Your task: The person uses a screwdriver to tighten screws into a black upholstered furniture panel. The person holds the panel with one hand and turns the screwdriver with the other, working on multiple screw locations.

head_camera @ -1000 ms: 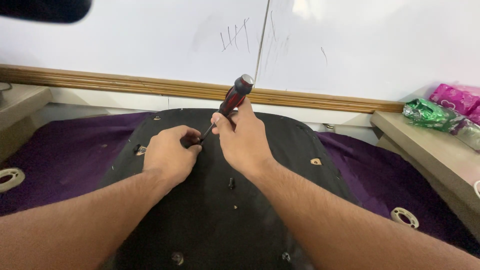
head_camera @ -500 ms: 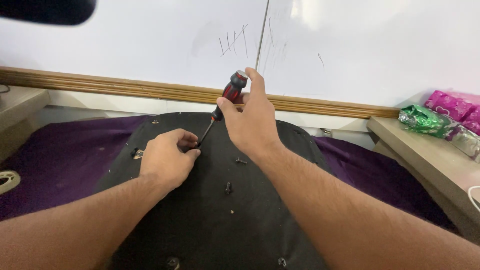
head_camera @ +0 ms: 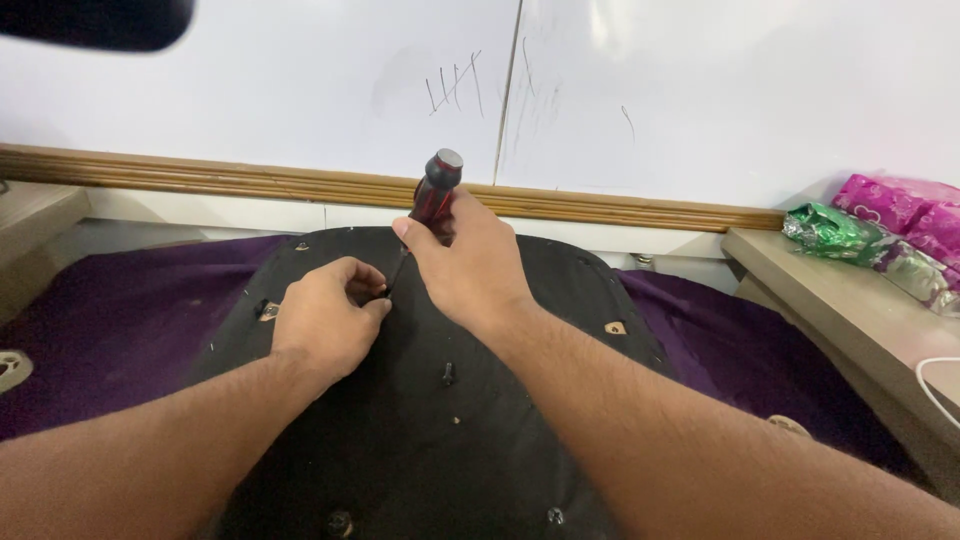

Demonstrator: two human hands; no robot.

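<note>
- Head view, nearest you at the bottom of the frame: your two forearms run up over the black padded panel point(head_camera: 420, 440), which lies flat on purple cloth point(head_camera: 110, 320). A small screw point(head_camera: 448, 374) stands out of the panel between your wrists.
- Just left of centre, your left hand point(head_camera: 325, 320) rests on the panel, its fingers curled together and pinched at the spot where the screwdriver's tip meets the surface. The tip itself is hidden by those fingers.
- Just above and to the right, your right hand point(head_camera: 465, 262) is clamped around the red-and-black screwdriver point(head_camera: 436, 188). The handle sticks out above your fist; the long axis slants from upper right down to lower left, so the tip lies below and left of the right hand, touching the left one.
- The left hand is nearer the tip; the right holds the handle.
- Farther back: a wooden rail point(head_camera: 250, 185) under a white board point(head_camera: 700, 90).
- Far right: green and pink packets point(head_camera: 880, 225) on a shelf point(head_camera: 830, 290).
</note>
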